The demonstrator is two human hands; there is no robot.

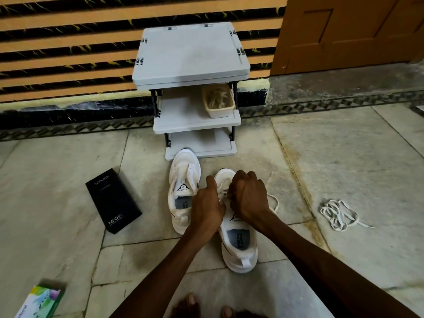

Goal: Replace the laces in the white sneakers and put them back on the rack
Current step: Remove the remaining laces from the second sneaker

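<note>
Two white sneakers stand on the stone floor in front of a grey rack (197, 121). The left sneaker (183, 180) has no lace in view. Over the right sneaker (238, 244), my left hand (206, 205) and my right hand (249, 198) are both curled at its eyelets, pinching a white lace (223, 197). A loop of that lace trails out to the right of the shoe. Another loose white lace (337, 214) lies in a heap on the floor farther right.
A beige tub (219, 111) with pale laces sits on the rack's middle shelf. A black phone box (113, 200) lies left of the sneakers, and a green-white box (41, 301) at the bottom left corner. My toes (190, 301) show at the bottom edge.
</note>
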